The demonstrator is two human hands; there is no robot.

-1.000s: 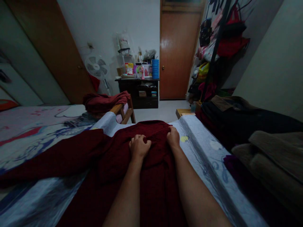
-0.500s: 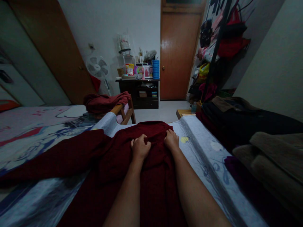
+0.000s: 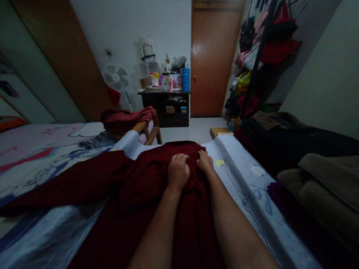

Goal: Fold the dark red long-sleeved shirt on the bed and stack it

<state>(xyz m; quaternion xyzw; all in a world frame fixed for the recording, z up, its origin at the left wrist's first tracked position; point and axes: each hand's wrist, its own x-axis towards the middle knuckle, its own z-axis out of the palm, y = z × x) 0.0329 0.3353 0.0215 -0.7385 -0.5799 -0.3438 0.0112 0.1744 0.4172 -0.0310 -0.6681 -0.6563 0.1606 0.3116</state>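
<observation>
A left hand (image 3: pixel 178 173) and right hand (image 3: pixel 205 163) curl on a garment (image 3: pixel 143 188) reaching the sheet's (image 3: pixel 238 179) far edge, room along its right edge, their grip impossible to tell, one sleeve (image 3: pixel 75 183) cut off from view.

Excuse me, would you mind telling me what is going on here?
A person's left hand is curled over the upper part of a dark red cloth garment spread on a pale blue patterned sheet. The right hand is at the garment's upper right edge; whether either hand grips the cloth is hard to tell. One long sleeve stretches to the left, and a grey-brown fabric pile lies on the right.
</observation>
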